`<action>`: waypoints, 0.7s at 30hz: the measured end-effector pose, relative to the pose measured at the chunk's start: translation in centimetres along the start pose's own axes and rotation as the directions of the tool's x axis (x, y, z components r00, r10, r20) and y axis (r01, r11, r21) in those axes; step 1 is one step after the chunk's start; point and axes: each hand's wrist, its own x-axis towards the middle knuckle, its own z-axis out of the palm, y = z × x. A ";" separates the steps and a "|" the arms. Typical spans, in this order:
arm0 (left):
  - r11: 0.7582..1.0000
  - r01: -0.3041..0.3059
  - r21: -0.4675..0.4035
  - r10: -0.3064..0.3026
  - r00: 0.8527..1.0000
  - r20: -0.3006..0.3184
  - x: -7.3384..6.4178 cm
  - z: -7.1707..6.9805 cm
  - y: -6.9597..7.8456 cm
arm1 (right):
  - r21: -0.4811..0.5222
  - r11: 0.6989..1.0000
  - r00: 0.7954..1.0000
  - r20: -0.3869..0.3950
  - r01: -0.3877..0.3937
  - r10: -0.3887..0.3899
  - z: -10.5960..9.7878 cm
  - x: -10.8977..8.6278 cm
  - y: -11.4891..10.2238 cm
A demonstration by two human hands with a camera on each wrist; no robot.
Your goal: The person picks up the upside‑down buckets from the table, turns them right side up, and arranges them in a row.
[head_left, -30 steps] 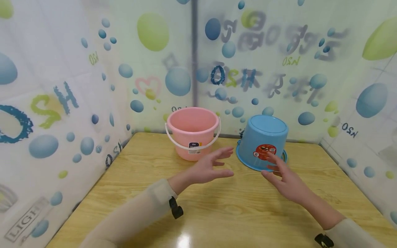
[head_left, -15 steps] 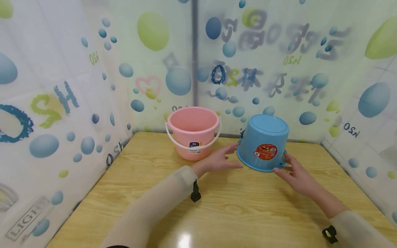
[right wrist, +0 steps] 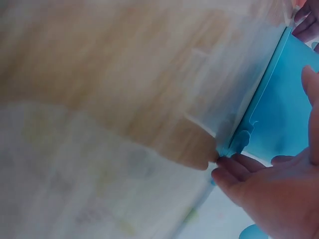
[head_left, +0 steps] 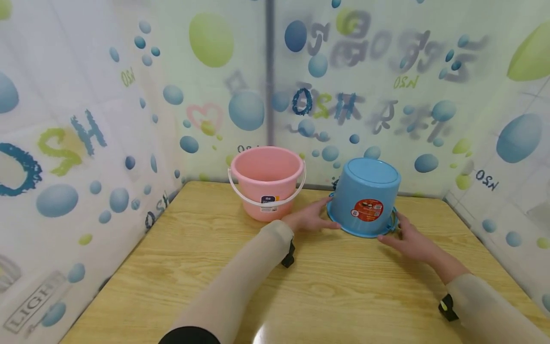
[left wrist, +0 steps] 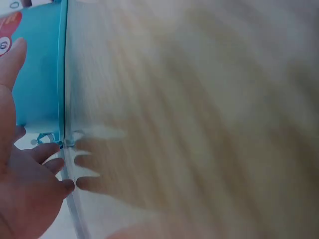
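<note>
Upside down on the wooden table (head_left: pixel 352 286) stands a blue bucket (head_left: pixel 365 179) with a red round label (head_left: pixel 368 210). My left hand (head_left: pixel 310 219) is at its left side, fingers spread and thumb extended near the rim. In the left wrist view, those fingers (left wrist: pixel 47 149) reach beside the rim's lug. On the other side, my right hand (head_left: pixel 410 240) reaches to the lower rim, thumb in front. The right wrist view has its loosely bent fingers (right wrist: pixel 239 172) by the lug and tabletop; firm contact cannot be told.
A pink bucket (head_left: pixel 249 193) stands upright to the left of the blue one, its white handle (head_left: pixel 283 202) hanging across the front. My left forearm passes just in front of it. Curtains (head_left: pixel 215 95) with printed bubbles enclose the table at the back and sides.
Both hands have come to the blue bucket's rim: the left moved right and forward, the right moved to the bucket's right side. Both buckets stay in place.
</note>
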 end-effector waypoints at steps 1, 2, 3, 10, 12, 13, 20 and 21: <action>1.000 0.004 -0.002 -0.004 1.000 0.005 0.2 0.0 0.1 | 0.005 1.000 1.000 0.007 0.005 -0.005 0.0 0.1 0.0; 1.000 0.006 -0.008 -0.006 1.000 0.010 0.3 0.0 0.1 | 0.009 1.000 1.000 0.013 0.008 -0.008 0.0 0.2 0.0; 1.000 0.005 -0.019 -0.005 1.000 0.014 0.5 0.0 0.2 | 0.014 1.000 1.000 0.017 0.010 -0.010 0.0 0.3 0.0; 0.998 0.013 -0.067 -0.011 1.000 0.029 1.1 -0.4 0.2 | -0.044 0.998 0.999 0.028 -0.034 0.035 0.0 0.8 -0.4; 0.997 0.028 -0.067 -0.025 0.999 0.038 1.1 -0.4 0.1 | -0.069 0.996 0.998 0.033 -0.047 0.049 -0.1 0.9 -0.4; 0.997 0.034 -0.069 -0.031 0.999 0.042 1.1 -0.4 0.1 | -0.082 0.995 0.998 0.035 -0.053 0.056 -0.1 1.0 -0.4; 0.997 0.010 -0.082 -0.008 1.000 0.029 1.1 0.0 0.2 | -0.065 0.996 0.997 0.038 -0.060 0.063 -0.1 1.2 0.3; 0.996 0.001 -0.086 0.002 1.000 0.029 1.1 0.1 0.3 | -0.058 0.997 0.998 0.036 -0.057 0.059 0.0 1.2 0.4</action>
